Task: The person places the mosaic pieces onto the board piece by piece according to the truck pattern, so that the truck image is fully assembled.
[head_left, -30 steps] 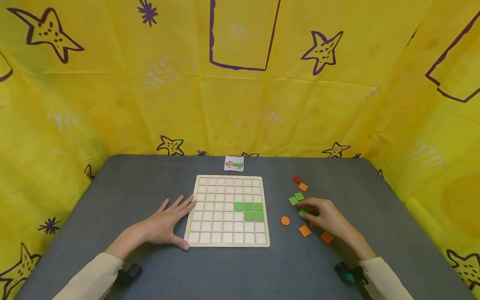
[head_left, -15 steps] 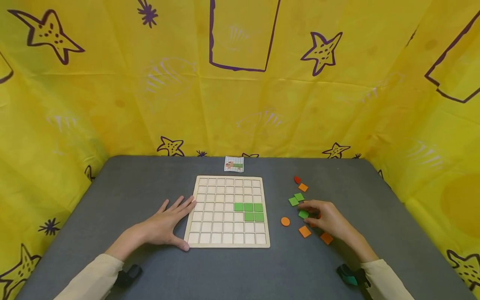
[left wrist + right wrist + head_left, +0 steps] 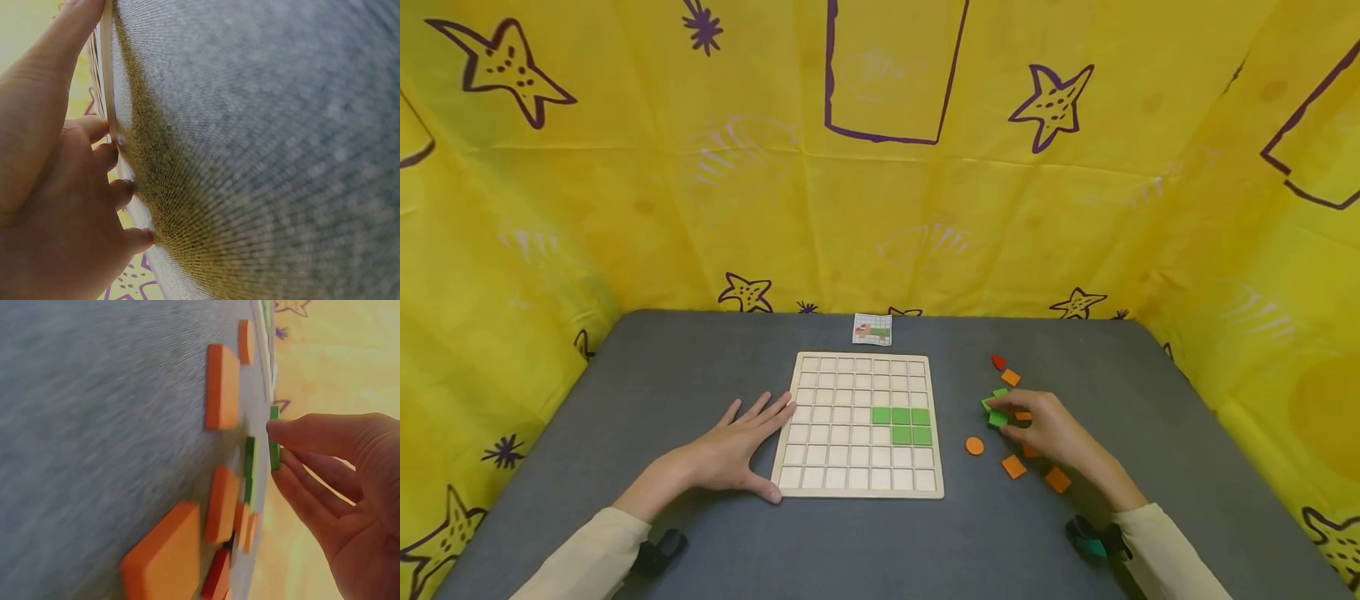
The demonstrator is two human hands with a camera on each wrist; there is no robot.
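A pale wooden grid board (image 3: 859, 493) lies on the table, with several green square tiles (image 3: 901, 417) set in cells at its right side. My left hand (image 3: 722, 450) is spread, its straight fingertips and thumb touching the board's left edge; the left wrist view shows the fingers (image 3: 112, 194) along that edge. Between thumb and fingers, my right hand (image 3: 1048, 429) pinches a green square tile (image 3: 275, 440), which the right wrist view shows raised off the table. Other green tiles (image 3: 250, 457) lie just beyond it, partly hidden by the hand in the head view.
Orange square tiles (image 3: 1013, 467), an orange round piece (image 3: 974, 446) and a red piece (image 3: 998, 362) lie about the right hand. A small card with a printed coloured pattern (image 3: 872, 330) lies behind the board. Yellow patterned cloth (image 3: 880, 192) hangs around the grey table.
My right hand has taken hold of the green tile and moved it slightly left and away from me, off its spot. The left hand stays at the board's edge.
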